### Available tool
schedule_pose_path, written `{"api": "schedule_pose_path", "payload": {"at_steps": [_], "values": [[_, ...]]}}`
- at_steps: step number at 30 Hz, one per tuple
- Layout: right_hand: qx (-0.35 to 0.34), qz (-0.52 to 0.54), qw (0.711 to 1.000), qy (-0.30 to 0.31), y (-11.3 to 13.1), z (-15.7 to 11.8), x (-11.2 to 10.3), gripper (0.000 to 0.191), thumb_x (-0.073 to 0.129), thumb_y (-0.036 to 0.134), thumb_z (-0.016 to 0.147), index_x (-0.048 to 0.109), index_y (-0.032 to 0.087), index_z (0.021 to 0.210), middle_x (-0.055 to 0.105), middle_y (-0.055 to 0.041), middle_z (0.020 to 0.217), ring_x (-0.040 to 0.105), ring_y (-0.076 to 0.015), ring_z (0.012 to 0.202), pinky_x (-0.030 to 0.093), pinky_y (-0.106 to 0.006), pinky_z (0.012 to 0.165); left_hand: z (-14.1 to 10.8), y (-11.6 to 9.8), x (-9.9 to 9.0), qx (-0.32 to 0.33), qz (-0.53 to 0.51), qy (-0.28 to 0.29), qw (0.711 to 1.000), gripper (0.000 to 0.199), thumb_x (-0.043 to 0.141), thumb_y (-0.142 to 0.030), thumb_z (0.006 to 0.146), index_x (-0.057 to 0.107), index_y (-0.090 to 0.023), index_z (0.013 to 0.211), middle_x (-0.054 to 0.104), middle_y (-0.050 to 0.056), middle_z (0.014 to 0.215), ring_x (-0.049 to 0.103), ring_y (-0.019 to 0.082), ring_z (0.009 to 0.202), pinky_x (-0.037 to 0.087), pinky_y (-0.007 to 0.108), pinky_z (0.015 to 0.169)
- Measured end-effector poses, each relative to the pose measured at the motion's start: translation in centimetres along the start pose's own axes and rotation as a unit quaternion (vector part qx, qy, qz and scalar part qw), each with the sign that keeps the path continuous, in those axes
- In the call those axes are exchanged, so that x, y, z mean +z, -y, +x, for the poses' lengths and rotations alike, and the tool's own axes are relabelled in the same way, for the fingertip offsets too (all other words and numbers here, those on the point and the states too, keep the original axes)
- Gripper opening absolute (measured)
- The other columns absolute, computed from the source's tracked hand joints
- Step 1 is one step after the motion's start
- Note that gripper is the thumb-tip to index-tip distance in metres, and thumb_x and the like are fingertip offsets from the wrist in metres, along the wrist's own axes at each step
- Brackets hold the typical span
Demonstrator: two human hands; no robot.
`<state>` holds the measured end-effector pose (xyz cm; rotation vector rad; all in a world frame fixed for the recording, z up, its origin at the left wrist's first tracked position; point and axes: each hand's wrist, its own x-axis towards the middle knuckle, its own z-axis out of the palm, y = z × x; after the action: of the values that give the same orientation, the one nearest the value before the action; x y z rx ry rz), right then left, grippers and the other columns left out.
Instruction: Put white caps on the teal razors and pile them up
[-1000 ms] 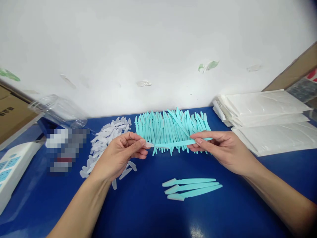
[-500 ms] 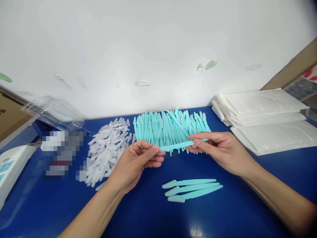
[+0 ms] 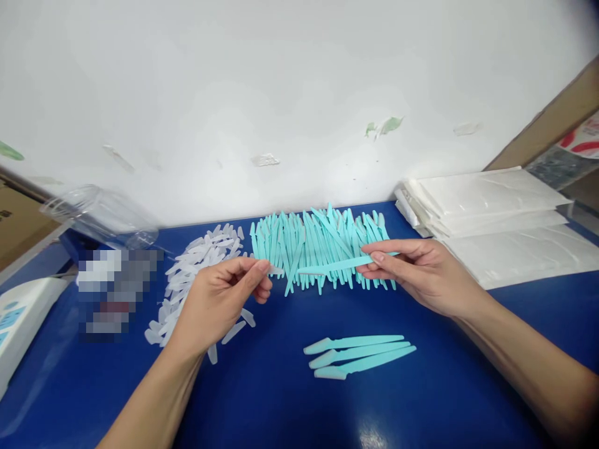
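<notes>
My right hand (image 3: 412, 268) pinches a turquoise eyebrow razor (image 3: 334, 266) by the handle end, its blade end pointing left. My left hand (image 3: 236, 287) is closed, thumb against forefinger, on a small translucent blade cap (image 3: 276, 270) whose tip sticks out towards the razor. A short gap separates cap and blade. Behind the held razor lies a wide heap of turquoise razors (image 3: 290, 243). Three more razors (image 3: 362, 357) lie side by side nearer me, their heads to the left. Loose translucent caps (image 3: 199, 255) are piled left of the heap, partly hidden by my left hand.
White plastic packets (image 3: 491, 193) are stacked at the right. A clear plastic container (image 3: 98, 215) lies at the left, above a blurred-out patch. A white device (image 3: 28, 318) stands at the left edge. A pale wall (image 3: 281, 93) bounds the blue table (image 3: 262, 399).
My left hand has moved left and down, off the razor's blade end, and a cap now shows in its fingers. The right hand still holds the razor, slightly higher.
</notes>
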<state>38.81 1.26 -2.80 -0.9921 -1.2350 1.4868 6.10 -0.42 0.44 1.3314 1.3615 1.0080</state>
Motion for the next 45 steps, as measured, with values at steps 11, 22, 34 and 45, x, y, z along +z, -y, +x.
{"api": "schedule_pose_path", "payload": {"at_steps": [11,22,34,45], "values": [[0.015,-0.009,1.000,0.011,0.1,-0.1,0.4,0.019,0.089,0.037,0.089,0.089,0.030,0.107,0.088,-0.0048,0.091,0.086,-0.0206,0.087,0.070,-0.026,0.088,-0.3,-0.2,1.9,-0.125,-0.163,0.047,0.978,0.037,0.089,-0.046,0.086,0.073,-0.015,0.073,0.070,-0.001,0.063,0.063,0.009,0.052,0.052,0.018,0.050],[0.059,-0.107,0.992,0.018,0.4,-0.6,1.0,0.031,0.086,0.046,0.088,0.088,0.026,0.112,0.087,-0.0062,0.091,0.084,-0.0242,0.088,0.068,-0.037,0.088,-1.0,0.5,3.8,-0.137,-0.091,0.127,0.978,0.041,0.080,-0.054,0.092,0.076,-0.018,0.073,0.073,0.001,0.068,0.065,0.011,0.059,0.054,0.021,0.058],[0.021,-0.478,0.838,0.261,2.8,-1.9,1.6,0.025,0.065,0.032,0.101,0.080,0.022,0.085,0.075,-0.0013,0.090,0.066,-0.0166,0.081,0.046,-0.032,0.075,-1.8,0.3,3.8,0.067,0.259,0.276,0.923,0.020,0.069,-0.028,0.101,0.086,-0.025,0.091,0.077,0.000,0.089,0.066,0.012,0.071,0.043,0.026,0.062],[0.021,-0.525,0.827,0.200,3.3,-1.9,1.7,0.044,0.060,0.045,0.103,0.069,0.024,0.065,0.060,0.0023,0.056,0.047,-0.0139,0.051,0.032,-0.033,0.055,-1.9,0.3,3.5,0.110,0.282,0.293,0.907,0.024,0.065,-0.035,0.104,0.087,-0.028,0.106,0.079,0.005,0.105,0.070,0.017,0.075,0.047,0.028,0.061]]}}
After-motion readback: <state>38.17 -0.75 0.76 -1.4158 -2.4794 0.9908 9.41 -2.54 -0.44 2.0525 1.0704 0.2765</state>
